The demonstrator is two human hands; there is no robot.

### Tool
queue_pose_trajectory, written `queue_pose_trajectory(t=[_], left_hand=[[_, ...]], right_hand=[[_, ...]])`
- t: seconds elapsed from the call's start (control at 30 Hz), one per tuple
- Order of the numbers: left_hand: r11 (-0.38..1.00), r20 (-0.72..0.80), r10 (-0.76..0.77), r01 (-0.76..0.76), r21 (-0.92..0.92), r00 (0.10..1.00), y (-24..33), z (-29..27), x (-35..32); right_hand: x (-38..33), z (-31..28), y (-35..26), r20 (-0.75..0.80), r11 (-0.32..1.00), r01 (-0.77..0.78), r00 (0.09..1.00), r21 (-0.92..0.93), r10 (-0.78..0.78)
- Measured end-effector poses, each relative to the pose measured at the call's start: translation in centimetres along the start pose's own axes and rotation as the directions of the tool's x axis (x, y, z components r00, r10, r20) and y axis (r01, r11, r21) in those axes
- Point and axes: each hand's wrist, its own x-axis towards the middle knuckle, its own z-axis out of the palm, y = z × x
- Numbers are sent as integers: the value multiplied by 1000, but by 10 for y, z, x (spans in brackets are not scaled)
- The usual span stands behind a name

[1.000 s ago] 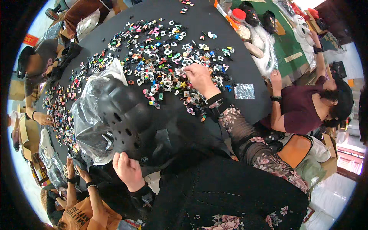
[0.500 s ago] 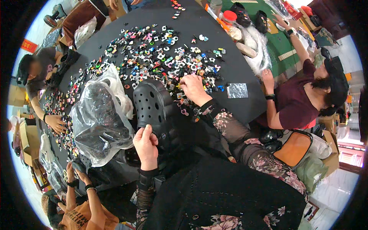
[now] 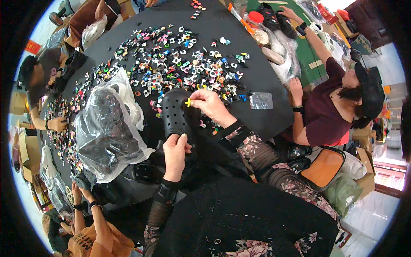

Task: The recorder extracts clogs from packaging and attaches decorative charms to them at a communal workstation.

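A black perforated clog (image 3: 174,112) lies toe-away on the black table (image 3: 265,77) in front of me. My left hand (image 3: 175,155) grips its heel end. My right hand (image 3: 210,105) pinches a small yellow charm (image 3: 188,102) right at the clog's upper, over the holes. A wide scatter of small colourful charms (image 3: 180,60) covers the table beyond the clog.
A clear plastic bag (image 3: 107,128) holding dark clogs lies to the left. A small clear packet (image 3: 261,100) sits right of my hand. A person in a maroon top (image 3: 329,107) sits at the right; other people work along the left edge. Jars and bagged shoes stand at the far right.
My right hand left the charm pile and came back to the clog with a yellow charm. The clog has been lowered and turned upper-side up, my left hand now on its heel.
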Motion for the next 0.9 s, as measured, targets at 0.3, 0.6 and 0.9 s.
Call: queue_pose_trajectory(t=[0.3,0.6,0.9], left_hand=[[1000,33,10,-9,-11,999,-1,-1,1],[1000,58,1,0,-17,998,-2,-4,4],[997,23,32,-30,-70,999,-1,-16,2]], right_hand=[[9,28,17,-107,990,42,993,-138,-57],[14,31,26,-139,988,18,990,-152,-39],[2,20,28,-209,986,40,975,-161,-73]])
